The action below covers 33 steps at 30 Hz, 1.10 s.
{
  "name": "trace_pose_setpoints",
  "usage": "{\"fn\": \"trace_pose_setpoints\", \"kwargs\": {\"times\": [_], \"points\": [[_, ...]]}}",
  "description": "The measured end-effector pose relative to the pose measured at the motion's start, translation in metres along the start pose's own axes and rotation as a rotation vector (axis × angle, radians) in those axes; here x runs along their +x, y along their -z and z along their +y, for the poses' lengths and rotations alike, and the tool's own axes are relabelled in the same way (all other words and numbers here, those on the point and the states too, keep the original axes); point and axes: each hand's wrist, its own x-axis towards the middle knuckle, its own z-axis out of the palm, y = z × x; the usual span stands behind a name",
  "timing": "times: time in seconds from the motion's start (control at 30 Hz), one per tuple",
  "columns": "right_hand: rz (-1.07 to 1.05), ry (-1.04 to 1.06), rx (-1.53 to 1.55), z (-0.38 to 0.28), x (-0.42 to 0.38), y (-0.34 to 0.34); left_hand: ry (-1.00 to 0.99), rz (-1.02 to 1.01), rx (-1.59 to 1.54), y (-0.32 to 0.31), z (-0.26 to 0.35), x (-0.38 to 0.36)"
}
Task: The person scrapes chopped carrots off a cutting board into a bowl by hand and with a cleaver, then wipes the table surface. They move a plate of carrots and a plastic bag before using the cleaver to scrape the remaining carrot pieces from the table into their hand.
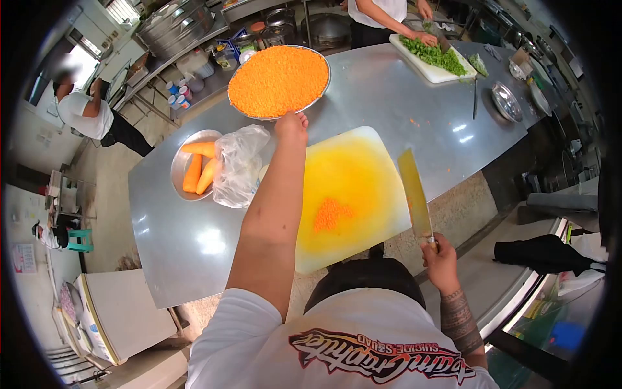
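Note:
My left arm stretches forward over the cutting board, and my left hand is closed at the near rim of a round metal bowl. Finely chopped carrot is heaped high in that bowl. In my right hand is the handle of a broad-bladed kitchen knife, its blade pointing away from me beside the board's right edge. The white cutting board is stained yellow-orange, with a small pile of chopped carrot on it.
Left of my arm, a metal bowl holds whole peeled carrots beside a clear plastic bag. Across the steel table, a co-worker's hand is at chopped greens. Another person stands at left.

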Motion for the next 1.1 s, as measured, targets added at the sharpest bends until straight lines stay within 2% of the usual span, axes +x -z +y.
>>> {"fn": "trace_pose_setpoints", "kwargs": {"times": [0.17,0.4,0.57,0.67,0.77,0.87,0.97,1.0,1.1], "points": [[0.037,-0.073,0.103,0.018,-0.021,0.008,-0.073,0.017,0.014,0.007,-0.015,0.018],[-0.072,-0.139,0.297,0.044,-0.023,0.009,-0.106,-0.044,0.097,0.051,-0.023,-0.007],[-0.191,-0.193,0.447,0.061,0.012,0.015,-0.096,-0.106,0.146,0.100,-0.019,-0.024],[-0.281,-0.198,0.457,0.069,0.035,0.020,-0.091,-0.097,0.208,0.124,-0.009,-0.037],[-0.358,-0.125,0.247,0.080,0.056,0.028,-0.095,-0.142,0.306,0.152,0.001,-0.042],[-0.379,-0.183,0.153,0.073,0.070,0.036,-0.108,-0.249,0.265,0.177,0.005,-0.036],[-0.379,-0.135,0.059,0.063,0.081,0.031,-0.320,-0.158,0.492,0.173,-0.011,-0.078],[-0.394,-0.126,0.047,0.062,0.085,0.028,-0.388,-0.190,0.732,0.179,-0.021,-0.100],[-0.432,-0.123,0.038,0.062,0.094,0.017,-1.020,-0.325,1.419,0.219,-0.078,-0.118]]}}
